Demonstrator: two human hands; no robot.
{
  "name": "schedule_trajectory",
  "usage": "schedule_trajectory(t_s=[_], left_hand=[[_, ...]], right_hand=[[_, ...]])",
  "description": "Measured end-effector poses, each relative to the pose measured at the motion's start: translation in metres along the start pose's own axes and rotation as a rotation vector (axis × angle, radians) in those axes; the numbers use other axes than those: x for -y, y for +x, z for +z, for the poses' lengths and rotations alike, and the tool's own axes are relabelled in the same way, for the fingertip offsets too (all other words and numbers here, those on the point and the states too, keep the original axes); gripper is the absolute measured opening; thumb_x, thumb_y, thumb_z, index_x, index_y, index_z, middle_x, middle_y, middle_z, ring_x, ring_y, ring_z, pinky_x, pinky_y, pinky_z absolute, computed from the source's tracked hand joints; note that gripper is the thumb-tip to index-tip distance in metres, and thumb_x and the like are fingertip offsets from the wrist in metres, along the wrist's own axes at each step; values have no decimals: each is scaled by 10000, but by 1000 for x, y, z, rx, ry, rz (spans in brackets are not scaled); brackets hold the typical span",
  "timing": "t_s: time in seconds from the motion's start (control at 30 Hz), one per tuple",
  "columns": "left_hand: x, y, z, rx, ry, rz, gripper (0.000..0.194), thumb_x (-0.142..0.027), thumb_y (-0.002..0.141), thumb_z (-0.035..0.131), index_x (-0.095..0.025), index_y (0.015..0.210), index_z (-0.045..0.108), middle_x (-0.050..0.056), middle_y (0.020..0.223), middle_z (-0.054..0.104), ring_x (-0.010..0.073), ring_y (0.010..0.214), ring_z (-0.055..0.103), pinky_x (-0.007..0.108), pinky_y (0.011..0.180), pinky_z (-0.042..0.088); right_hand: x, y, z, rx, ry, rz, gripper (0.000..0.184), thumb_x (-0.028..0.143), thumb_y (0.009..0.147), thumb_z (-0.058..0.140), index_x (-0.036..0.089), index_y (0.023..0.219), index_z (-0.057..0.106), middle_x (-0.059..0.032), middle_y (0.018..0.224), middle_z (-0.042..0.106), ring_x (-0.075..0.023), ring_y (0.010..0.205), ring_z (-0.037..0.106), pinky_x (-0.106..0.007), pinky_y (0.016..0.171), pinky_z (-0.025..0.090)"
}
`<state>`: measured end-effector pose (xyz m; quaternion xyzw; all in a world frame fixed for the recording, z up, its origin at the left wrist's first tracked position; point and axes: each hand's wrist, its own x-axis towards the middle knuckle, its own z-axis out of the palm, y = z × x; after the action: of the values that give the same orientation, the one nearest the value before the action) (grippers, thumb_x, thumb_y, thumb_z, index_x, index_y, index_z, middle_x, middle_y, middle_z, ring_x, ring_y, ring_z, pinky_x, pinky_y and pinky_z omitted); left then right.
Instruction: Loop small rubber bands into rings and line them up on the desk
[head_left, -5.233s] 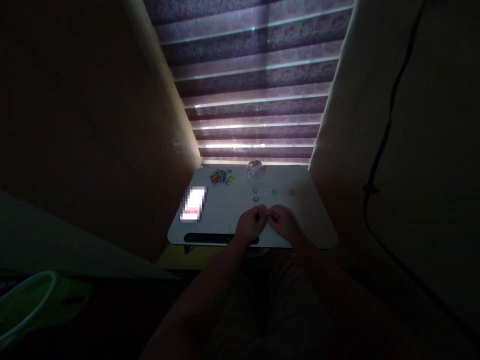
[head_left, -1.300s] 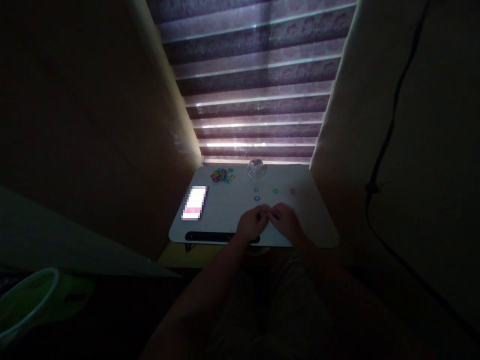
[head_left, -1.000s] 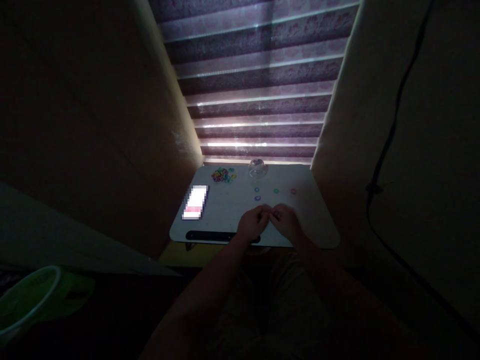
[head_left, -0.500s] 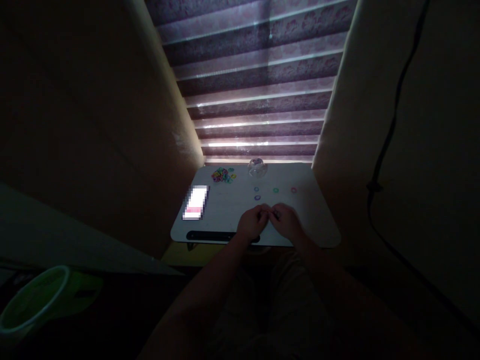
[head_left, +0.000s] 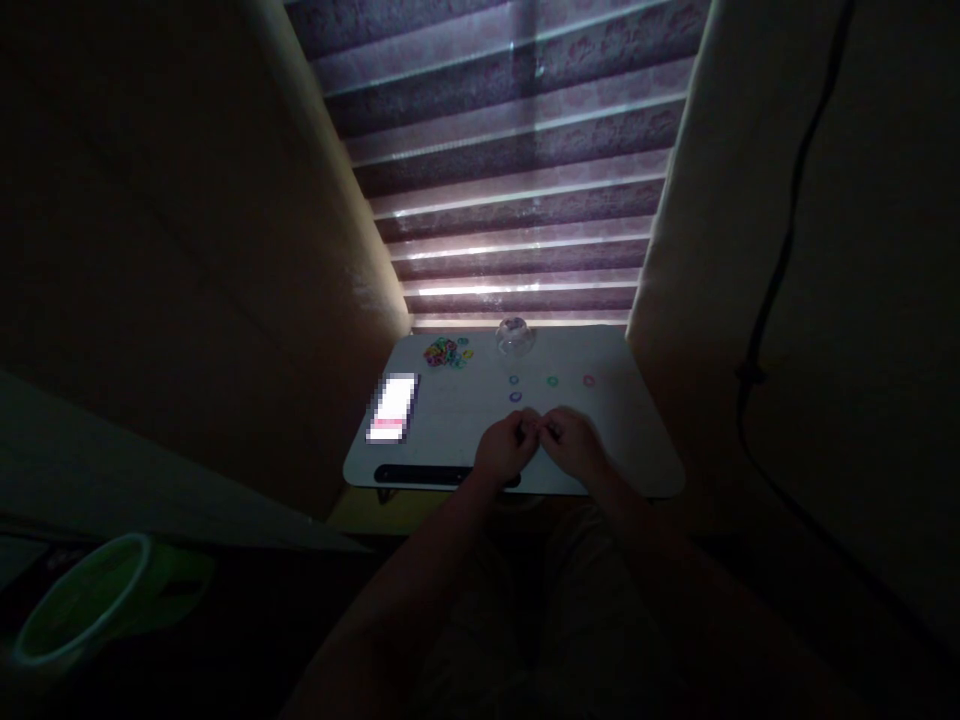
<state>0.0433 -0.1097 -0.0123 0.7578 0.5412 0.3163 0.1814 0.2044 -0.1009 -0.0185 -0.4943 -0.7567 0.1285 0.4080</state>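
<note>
My left hand [head_left: 507,445] and my right hand [head_left: 571,442] meet over the near part of a white table [head_left: 442,420], fingertips pinched together. Whatever sits between the fingers is too small and dark to make out. Just beyond my hands lie small coloured rings: a purple ring [head_left: 515,397], a teal ring [head_left: 514,380], a green ring [head_left: 553,381] and a pink ring [head_left: 589,381]. Farther left is a loose pile of multicoloured rings [head_left: 444,352]. At the table's far edge stands a clear round container [head_left: 514,337].
A phone with a lit screen [head_left: 393,408] lies on the table's left side. Along the front edge runs a black strip [head_left: 420,474], partly under my left wrist. A pleated curtain [head_left: 517,200] hangs behind. On the lower left is a green bucket [head_left: 90,600]; a dark cable [head_left: 780,260] hangs right.
Both hands keep their pinched pose, with only slight finger movement. The whole view has shifted a little; the rings and the phone lie as before.
</note>
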Motion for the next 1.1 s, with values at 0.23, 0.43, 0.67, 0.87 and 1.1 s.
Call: schedule_trajectory(t_s=[0.23,0.43,0.67,0.87,1.1], left_hand=[[-1,0,-1,4,39,-28,246,-404,885,501,-205,980,610,22,827,680,139,685,590,238,615,399],[-4,0,-2,13,15,-36,271,-434,890,496,-205,975,611,26,822,682,144,700,605,238,624,415],[-2,0,-2,8,-18,-39,269,-430,898,482,-200,927,618,14,783,675,142,690,604,238,625,414],[-7,-1,-7,23,-152,16,246,-374,917,465,-222,961,654,6,874,707,135,767,620,230,698,442],[-9,0,-7,20,-188,16,228,-356,906,484,-228,963,664,-6,845,699,127,736,604,229,696,448]], right_hand=[[2,1,0,-18,24,6,77,232,774,583,198,707,601,-28,685,595,-149,645,519,-260,596,371],[1,1,0,-7,37,35,88,232,792,562,198,715,586,-18,663,579,-143,611,504,-256,576,366],[-7,1,3,-18,57,40,134,256,806,553,198,685,559,-12,647,566,-142,622,509,-251,582,370],[-14,1,3,-20,134,46,102,232,778,522,195,685,546,1,636,544,-134,605,503,-245,584,381],[-13,4,-1,-15,91,60,118,234,763,520,195,653,540,-6,634,546,-141,621,504,-256,607,383]])
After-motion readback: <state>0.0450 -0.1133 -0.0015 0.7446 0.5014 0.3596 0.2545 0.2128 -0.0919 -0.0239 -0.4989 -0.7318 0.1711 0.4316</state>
